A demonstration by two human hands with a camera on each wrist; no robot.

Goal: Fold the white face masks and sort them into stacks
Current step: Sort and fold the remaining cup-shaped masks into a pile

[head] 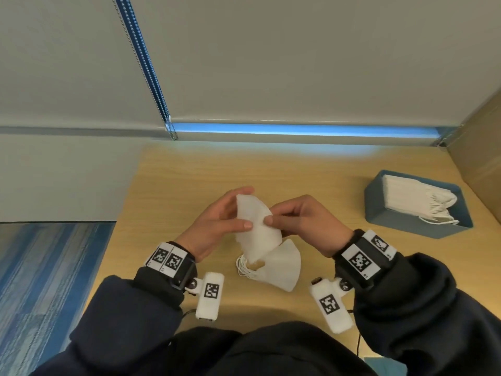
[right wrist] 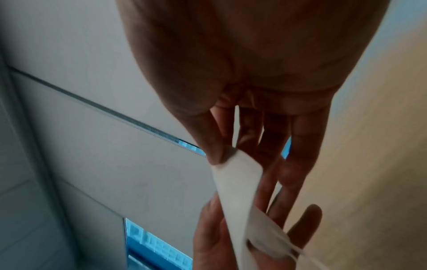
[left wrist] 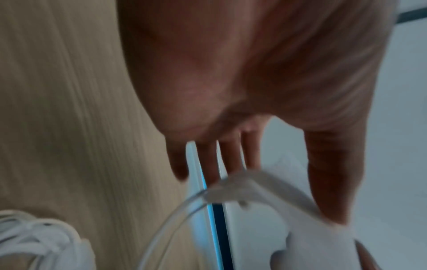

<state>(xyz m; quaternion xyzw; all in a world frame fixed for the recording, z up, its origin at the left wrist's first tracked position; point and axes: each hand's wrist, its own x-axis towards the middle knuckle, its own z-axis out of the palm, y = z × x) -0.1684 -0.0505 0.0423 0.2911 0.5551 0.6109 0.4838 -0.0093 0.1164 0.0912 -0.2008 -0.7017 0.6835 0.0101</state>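
Above the middle of the wooden table (head: 173,185) I hold a folded white face mask (head: 254,229) between both hands. My left hand (head: 225,221) pinches its left edge, thumb on the near face and fingers behind. My right hand (head: 295,218) pinches its right edge with thumb and fingers. The right wrist view shows the mask (right wrist: 238,184) edge-on between the right thumb and fingers, with the left hand (right wrist: 221,243) below. In the blurred left wrist view the mask (left wrist: 289,210) sits under the thumb, an ear loop (left wrist: 175,219) hanging. A small stack of folded masks (head: 282,267) lies on the table just below.
A blue-grey box (head: 406,226) with a row of unfolded masks (head: 412,199) stands at the table's right. A brown cardboard panel (head: 479,147) rises at the far right. A window blind and its bead cords (head: 146,63) hang behind. Blue carpet (head: 48,280) lies left of the table.
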